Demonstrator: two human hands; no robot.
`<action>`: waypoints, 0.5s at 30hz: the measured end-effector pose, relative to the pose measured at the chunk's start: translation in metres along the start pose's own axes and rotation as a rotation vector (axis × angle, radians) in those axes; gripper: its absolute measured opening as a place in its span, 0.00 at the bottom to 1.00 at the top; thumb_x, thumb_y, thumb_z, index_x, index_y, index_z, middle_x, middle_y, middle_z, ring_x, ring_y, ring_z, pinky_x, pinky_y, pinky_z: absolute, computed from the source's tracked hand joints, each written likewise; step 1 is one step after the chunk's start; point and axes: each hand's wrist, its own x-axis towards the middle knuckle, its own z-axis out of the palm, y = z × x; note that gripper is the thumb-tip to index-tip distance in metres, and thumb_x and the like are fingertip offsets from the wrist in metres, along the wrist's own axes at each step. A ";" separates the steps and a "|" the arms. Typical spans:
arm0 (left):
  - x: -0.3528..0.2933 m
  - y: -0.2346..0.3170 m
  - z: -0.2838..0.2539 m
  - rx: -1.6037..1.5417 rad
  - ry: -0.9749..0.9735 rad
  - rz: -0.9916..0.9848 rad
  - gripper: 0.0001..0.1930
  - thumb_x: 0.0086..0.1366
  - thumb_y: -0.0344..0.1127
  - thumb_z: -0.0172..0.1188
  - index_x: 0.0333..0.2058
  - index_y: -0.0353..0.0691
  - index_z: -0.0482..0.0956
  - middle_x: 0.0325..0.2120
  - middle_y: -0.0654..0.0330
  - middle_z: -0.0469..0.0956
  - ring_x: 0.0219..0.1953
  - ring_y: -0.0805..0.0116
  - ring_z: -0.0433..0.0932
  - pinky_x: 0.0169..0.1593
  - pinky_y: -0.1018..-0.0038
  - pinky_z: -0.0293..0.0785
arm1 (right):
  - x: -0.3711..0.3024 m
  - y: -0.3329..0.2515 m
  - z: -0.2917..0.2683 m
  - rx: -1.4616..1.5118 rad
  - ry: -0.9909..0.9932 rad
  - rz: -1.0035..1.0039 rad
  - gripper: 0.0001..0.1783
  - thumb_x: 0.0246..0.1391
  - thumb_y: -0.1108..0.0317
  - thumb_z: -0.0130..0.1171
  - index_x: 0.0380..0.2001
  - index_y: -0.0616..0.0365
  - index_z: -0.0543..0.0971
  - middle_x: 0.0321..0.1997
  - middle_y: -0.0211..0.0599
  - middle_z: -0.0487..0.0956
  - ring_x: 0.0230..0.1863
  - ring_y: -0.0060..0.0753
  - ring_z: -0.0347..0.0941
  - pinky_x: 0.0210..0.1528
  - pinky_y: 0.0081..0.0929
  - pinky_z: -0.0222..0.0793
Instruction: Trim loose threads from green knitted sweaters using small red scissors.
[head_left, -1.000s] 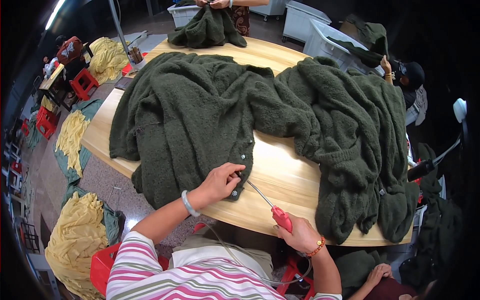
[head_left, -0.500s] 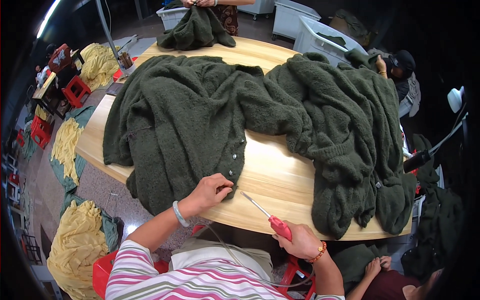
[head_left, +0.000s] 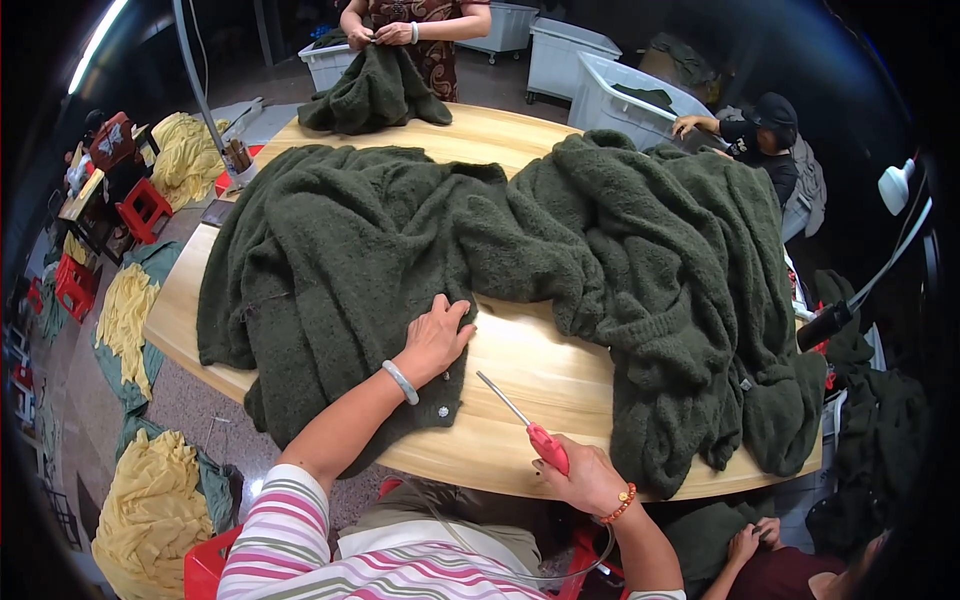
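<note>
A dark green knitted cardigan (head_left: pixel 335 250) lies spread over the left half of the wooden table (head_left: pixel 520 400). My left hand (head_left: pixel 435 340) rests on its buttoned front edge, fingers apart and stretched over the knit. A small shiny button (head_left: pixel 443 411) shows below that wrist; others are partly covered by the hand. My right hand (head_left: pixel 592 480) is closed around the red handle of an air blow gun (head_left: pixel 548 447). Its thin metal nozzle points up and left over bare wood, apart from the cardigan. A clear hose trails across my lap.
More dark green knitwear (head_left: pixel 680 300) is heaped on the table's right. Across the table, a person (head_left: pixel 415 30) handles another green garment (head_left: pixel 370 95). A co-worker (head_left: pixel 765 135) is beside a white bin (head_left: pixel 640 90). A lamp (head_left: pixel 895 185) stands right; yellow cloth (head_left: pixel 155 500) lies left.
My left hand has moved farther up the cardigan's front edge, and its curled fingers have spread. The air blow gun stays in my right hand. The view has shifted, showing more of the far side.
</note>
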 end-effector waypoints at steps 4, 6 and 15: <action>0.006 0.002 0.008 -0.085 -0.035 0.044 0.15 0.60 0.39 0.61 0.44 0.44 0.73 0.34 0.53 0.72 0.36 0.47 0.76 0.38 0.57 0.73 | 0.017 0.007 -0.007 0.019 0.032 0.018 0.19 0.55 0.57 0.56 0.43 0.59 0.74 0.29 0.56 0.79 0.35 0.61 0.75 0.41 0.50 0.69; 0.003 0.003 0.010 -0.106 0.007 0.071 0.11 0.60 0.38 0.60 0.40 0.43 0.75 0.31 0.53 0.74 0.36 0.48 0.76 0.37 0.58 0.72 | 0.025 0.004 -0.011 -0.061 0.064 0.012 0.19 0.54 0.56 0.56 0.43 0.60 0.74 0.29 0.56 0.79 0.35 0.61 0.76 0.42 0.50 0.69; -0.009 -0.024 0.004 -0.349 0.097 0.099 0.07 0.59 0.33 0.61 0.33 0.36 0.78 0.29 0.51 0.76 0.33 0.53 0.77 0.38 0.66 0.73 | 0.032 -0.003 -0.008 -0.043 -0.054 -0.065 0.17 0.54 0.56 0.55 0.41 0.56 0.76 0.32 0.55 0.79 0.38 0.60 0.75 0.43 0.48 0.69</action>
